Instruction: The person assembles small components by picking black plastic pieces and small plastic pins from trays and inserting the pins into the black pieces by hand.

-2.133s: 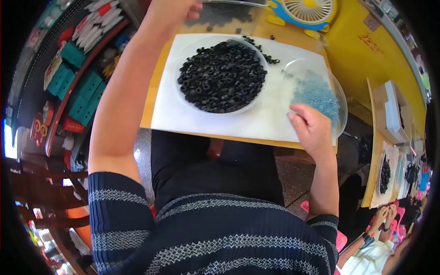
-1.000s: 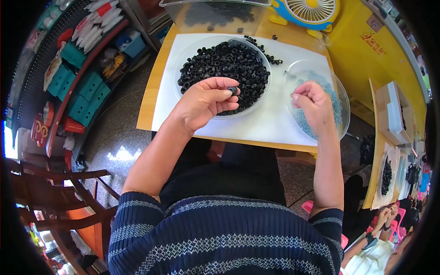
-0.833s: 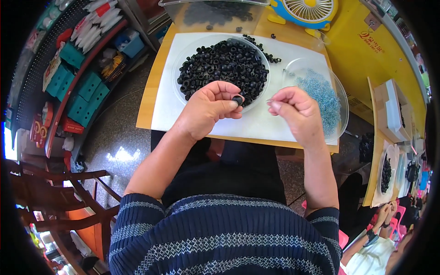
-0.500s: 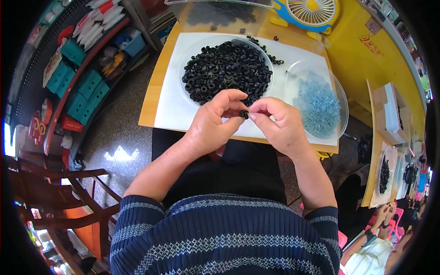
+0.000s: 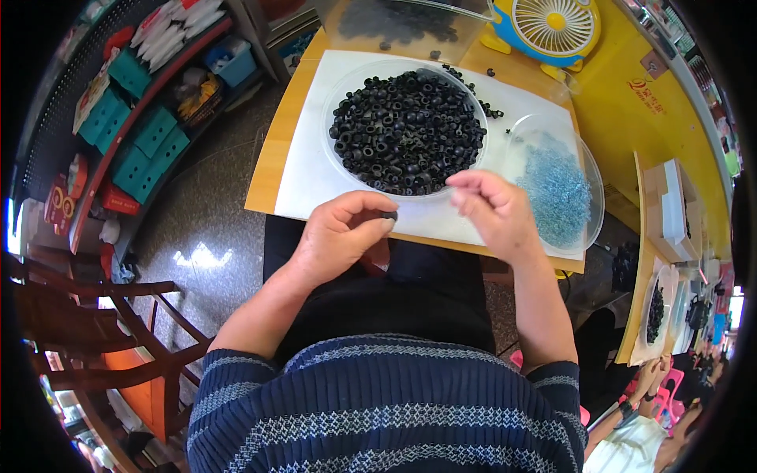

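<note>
My left hand point(image 5: 343, 236) is closed in front of the table's near edge. Its thumb and forefinger pinch a small black ring-shaped piece point(image 5: 389, 214), partly covered by the fingertips. My right hand point(image 5: 498, 213) hovers just off the near right rim of a round clear tray point(image 5: 329, 146). Its thumb and forefinger are a little apart, and I see nothing between them. Heaped in that tray are many small hollow black pieces point(image 5: 406, 130). Right of my right hand, a second round clear tray point(image 5: 597, 225) holds a pile of tiny pale-blue translucent pieces point(image 5: 556, 193).
A white sheet point(image 5: 303, 169) covers much of the wooden table point(image 5: 264, 169). At the back stand a clear bin point(image 5: 473, 43) and a blue-and-yellow fan point(image 5: 552, 31). Loose black pieces point(image 5: 490, 110) lie beside the tray. A wooden chair point(image 5: 134, 347) is at left; another person's hands point(image 5: 650, 374) are far right.
My hands have parted: the left drew back toward me and left with the black piece, while the right let go of it and shifted slightly right. The view has turned a little.
</note>
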`<state>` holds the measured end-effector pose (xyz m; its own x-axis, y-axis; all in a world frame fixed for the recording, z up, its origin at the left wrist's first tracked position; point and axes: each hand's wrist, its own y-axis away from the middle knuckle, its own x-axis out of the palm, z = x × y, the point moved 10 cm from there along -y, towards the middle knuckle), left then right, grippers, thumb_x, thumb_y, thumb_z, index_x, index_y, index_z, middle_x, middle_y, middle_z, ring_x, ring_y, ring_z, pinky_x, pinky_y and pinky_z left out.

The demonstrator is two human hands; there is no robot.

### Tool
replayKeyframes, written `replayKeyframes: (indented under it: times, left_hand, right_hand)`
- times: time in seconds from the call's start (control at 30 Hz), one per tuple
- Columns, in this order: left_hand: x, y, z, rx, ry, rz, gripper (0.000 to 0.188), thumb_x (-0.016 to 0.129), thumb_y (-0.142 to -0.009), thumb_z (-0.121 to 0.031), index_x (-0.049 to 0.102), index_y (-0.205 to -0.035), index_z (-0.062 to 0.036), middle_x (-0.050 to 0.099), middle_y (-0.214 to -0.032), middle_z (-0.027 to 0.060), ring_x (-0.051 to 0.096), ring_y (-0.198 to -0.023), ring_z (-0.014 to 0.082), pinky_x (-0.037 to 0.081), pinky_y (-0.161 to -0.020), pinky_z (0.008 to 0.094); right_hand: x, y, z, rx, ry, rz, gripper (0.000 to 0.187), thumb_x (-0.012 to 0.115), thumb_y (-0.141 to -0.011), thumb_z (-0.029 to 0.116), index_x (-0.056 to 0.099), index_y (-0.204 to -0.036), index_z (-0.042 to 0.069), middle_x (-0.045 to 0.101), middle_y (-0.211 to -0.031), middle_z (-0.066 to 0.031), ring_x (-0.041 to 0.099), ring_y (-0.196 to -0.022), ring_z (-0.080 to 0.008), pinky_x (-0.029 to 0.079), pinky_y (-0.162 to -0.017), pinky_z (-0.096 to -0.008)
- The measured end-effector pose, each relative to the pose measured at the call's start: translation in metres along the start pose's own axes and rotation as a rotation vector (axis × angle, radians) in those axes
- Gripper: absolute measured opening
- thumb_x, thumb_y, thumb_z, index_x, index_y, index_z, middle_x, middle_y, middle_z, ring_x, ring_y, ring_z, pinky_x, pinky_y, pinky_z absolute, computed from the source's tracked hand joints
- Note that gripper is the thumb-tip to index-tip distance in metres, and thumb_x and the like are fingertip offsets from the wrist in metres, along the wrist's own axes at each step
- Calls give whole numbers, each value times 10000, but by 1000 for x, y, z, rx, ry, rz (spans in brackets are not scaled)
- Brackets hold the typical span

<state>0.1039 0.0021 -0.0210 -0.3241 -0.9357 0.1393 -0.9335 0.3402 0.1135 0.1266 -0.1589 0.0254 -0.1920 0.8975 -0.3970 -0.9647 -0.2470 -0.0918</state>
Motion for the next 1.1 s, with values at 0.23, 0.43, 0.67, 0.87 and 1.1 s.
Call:
replayKeyframes:
  times: [0.23,0.43,0.67,0.87,1.1]
  left_hand:
    - [-18,6,-10,32,35,-19,106,516,-825,0,504,-928,23,589,-645,92,600,-557,159,496,-486,254]
    - [-27,4,-3,30,112,-36,131,534,-813,-11,537,-944,-8,586,-713,43,583,-557,107,481,-491,218]
    - [-28,-2,5,-18,199,-17,171,543,-806,-19,534,-976,-33,585,-759,24,567,-581,76,459,-485,190]
    - [-10,-4,6,-65,242,15,195,555,-793,25,513,-979,-20,573,-935,57,573,-827,126,472,-774,261]
    - [23,-1,11,-108,284,141,150,541,-797,18,520,-942,-17,593,-827,84,599,-762,173,508,-694,307]
  right_hand:
    - [9,-51,8,-342,578,-87,133,575,-752,79,600,-868,21,590,-758,-85,577,-690,-209,456,-626,-293]
    - [43,-79,-4,-328,958,27,129,567,-730,115,591,-840,52,546,-801,-102,536,-825,-265,439,-723,-356]
    - [20,-75,8,-230,527,-117,73,535,-717,55,547,-779,19,552,-736,-83,568,-711,-203,449,-633,-323]
    - [30,-40,-9,97,-479,31,101,471,-757,-17,530,-837,1,586,-778,-71,601,-712,-127,491,-665,-245]
    - [37,0,-12,100,-676,128,143,437,-725,-50,498,-837,15,566,-856,-116,601,-679,-185,495,-668,-293]
